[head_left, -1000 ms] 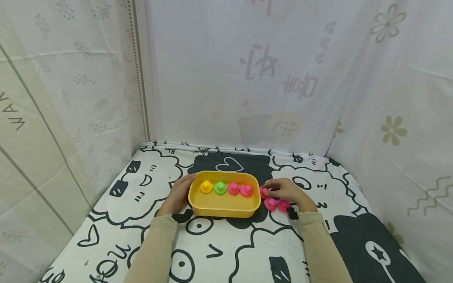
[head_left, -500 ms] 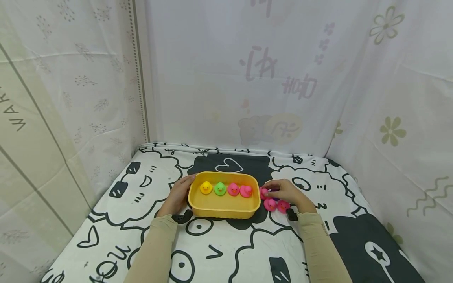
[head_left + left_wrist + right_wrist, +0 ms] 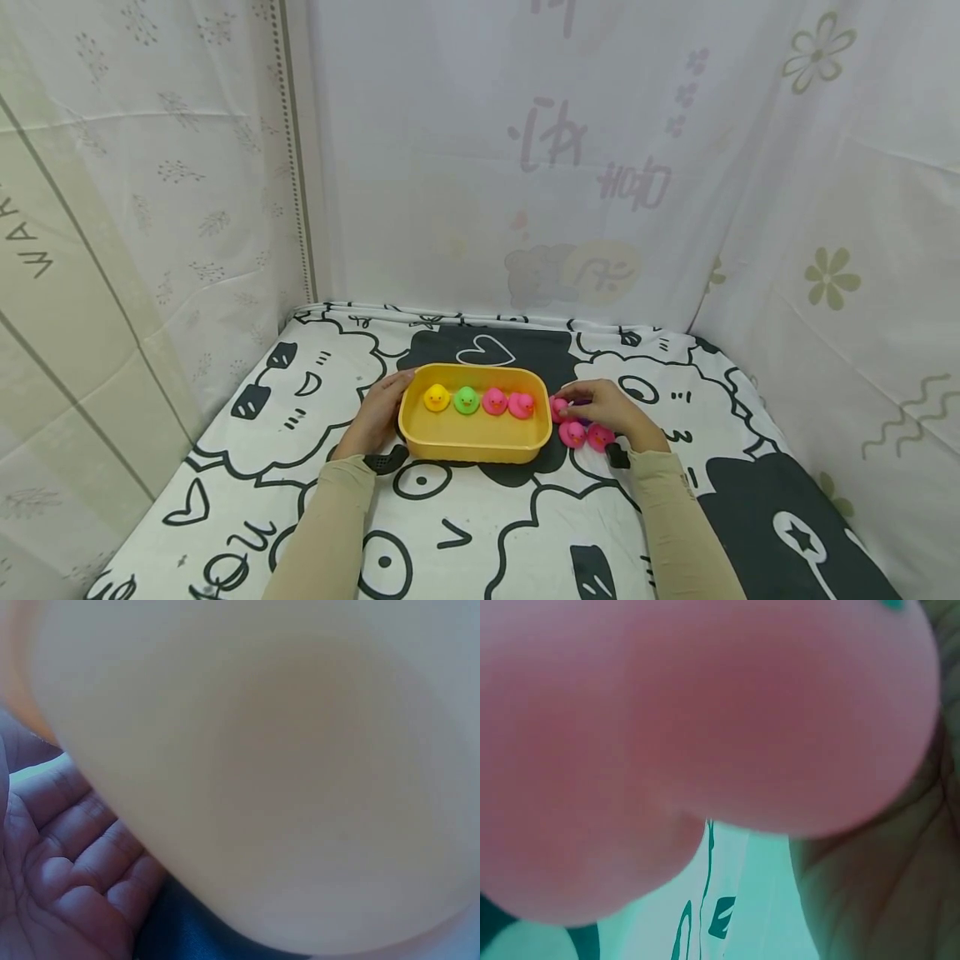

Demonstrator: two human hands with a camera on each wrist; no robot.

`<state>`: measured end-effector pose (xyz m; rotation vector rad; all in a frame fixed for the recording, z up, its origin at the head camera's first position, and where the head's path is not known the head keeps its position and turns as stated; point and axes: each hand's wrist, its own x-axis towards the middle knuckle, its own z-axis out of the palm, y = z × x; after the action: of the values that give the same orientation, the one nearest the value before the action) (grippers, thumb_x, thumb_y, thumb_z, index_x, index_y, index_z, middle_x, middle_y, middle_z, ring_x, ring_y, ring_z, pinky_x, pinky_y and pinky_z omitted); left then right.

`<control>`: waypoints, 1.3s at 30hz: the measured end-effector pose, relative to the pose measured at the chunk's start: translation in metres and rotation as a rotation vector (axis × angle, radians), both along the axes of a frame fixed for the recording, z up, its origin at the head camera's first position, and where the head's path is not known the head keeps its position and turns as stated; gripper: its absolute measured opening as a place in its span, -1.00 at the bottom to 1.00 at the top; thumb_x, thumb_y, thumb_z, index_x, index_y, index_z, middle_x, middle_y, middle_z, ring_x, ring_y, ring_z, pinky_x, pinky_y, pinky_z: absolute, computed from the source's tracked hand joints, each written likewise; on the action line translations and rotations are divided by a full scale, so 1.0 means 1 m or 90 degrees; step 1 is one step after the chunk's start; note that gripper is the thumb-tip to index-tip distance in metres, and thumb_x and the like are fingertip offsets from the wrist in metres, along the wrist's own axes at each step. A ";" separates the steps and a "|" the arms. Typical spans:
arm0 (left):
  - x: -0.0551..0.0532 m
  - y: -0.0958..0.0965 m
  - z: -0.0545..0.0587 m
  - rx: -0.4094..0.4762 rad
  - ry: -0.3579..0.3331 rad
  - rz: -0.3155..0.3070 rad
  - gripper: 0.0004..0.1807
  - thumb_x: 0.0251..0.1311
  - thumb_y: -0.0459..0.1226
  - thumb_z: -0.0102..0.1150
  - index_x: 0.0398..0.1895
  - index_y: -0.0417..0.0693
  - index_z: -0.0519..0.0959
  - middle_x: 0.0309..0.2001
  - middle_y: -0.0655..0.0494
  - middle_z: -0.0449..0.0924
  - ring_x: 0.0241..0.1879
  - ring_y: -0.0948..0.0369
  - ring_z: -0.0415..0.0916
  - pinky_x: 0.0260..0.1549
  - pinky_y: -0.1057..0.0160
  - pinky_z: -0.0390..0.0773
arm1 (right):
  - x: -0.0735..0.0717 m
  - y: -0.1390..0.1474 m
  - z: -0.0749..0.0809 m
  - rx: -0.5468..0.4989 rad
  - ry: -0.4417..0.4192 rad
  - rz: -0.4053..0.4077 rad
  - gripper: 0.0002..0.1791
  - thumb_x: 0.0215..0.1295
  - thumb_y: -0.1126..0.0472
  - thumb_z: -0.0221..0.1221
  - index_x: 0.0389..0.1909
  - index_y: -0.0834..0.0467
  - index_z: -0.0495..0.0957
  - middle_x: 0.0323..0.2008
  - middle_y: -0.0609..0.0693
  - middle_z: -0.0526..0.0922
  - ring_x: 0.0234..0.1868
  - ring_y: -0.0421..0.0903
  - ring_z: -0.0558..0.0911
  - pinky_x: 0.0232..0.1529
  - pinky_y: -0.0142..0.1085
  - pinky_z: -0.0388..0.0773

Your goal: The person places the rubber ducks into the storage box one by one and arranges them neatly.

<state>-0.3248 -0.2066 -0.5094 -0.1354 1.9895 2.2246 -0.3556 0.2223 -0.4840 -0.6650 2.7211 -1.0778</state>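
A yellow plastic tray [image 3: 472, 442] sits on the patterned cloth. Inside, along its back, a yellow rubber duck [image 3: 437, 398], a green rubber duck [image 3: 467, 401] and two pink rubber ducks [image 3: 495, 402] stand in a row. My left hand [image 3: 377, 418] rests against the tray's left wall, its fingers [image 3: 82, 825] stretched out and partly hidden behind it in the left wrist view. By the right wall, my right hand [image 3: 607, 407] has thumb and forefinger around a pink rubber duck [image 3: 557, 407]. A large pink surface [image 3: 765, 735] fills most of the right wrist view.
Two more pink ducks lie on the cloth in front of my right hand, a nearer one [image 3: 572, 434] and one by the wrist strap [image 3: 600, 437]. A bit of purple shows under the hand. Printed curtains [image 3: 480, 167] hang behind and at both sides.
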 end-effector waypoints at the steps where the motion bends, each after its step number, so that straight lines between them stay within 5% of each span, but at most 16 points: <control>1: 0.000 0.000 0.000 -0.002 0.000 0.000 -0.35 0.40 0.17 0.07 0.41 0.05 0.42 0.37 0.05 0.41 0.34 0.07 0.37 0.31 0.10 0.41 | 0.000 0.000 0.000 0.000 0.002 -0.005 -0.70 0.25 0.06 0.39 0.00 -0.07 0.72 -0.10 -0.13 0.73 -0.05 -0.07 0.67 0.00 -0.12 0.68; 13: 0.001 0.002 0.003 0.000 -0.004 0.004 -0.41 0.45 0.12 0.03 0.40 0.05 0.43 0.36 0.04 0.42 0.31 0.07 0.39 0.29 0.12 0.44 | 0.001 0.000 0.001 -0.046 -0.009 -0.078 -0.67 0.22 -0.02 0.41 0.00 -0.10 0.72 -0.04 -0.05 0.72 0.08 0.11 0.66 0.08 0.00 0.64; 32: 0.001 0.000 0.001 0.005 0.013 -0.002 -0.40 0.45 0.11 0.03 0.42 0.02 0.40 0.36 0.03 0.42 0.30 0.07 0.41 0.20 0.18 0.52 | -0.009 -0.008 0.032 -0.056 0.078 -0.062 -0.65 0.20 0.05 0.44 0.00 0.01 0.72 -0.12 -0.07 0.74 0.01 -0.01 0.69 0.09 -0.08 0.64; 39: 0.001 0.000 0.000 -0.005 0.013 0.000 -0.36 0.44 0.14 0.03 0.44 0.02 0.38 0.37 0.00 0.40 0.29 0.05 0.42 0.20 0.17 0.52 | -0.011 -0.013 0.042 -0.108 0.060 -0.061 -0.64 0.21 0.03 0.43 0.01 0.01 0.71 -0.10 -0.05 0.74 0.02 0.01 0.70 0.09 -0.03 0.64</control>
<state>-0.3238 -0.2069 -0.5098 -0.1140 2.0090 2.2262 -0.3664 0.2089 -0.4420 -0.6285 2.7890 -1.3446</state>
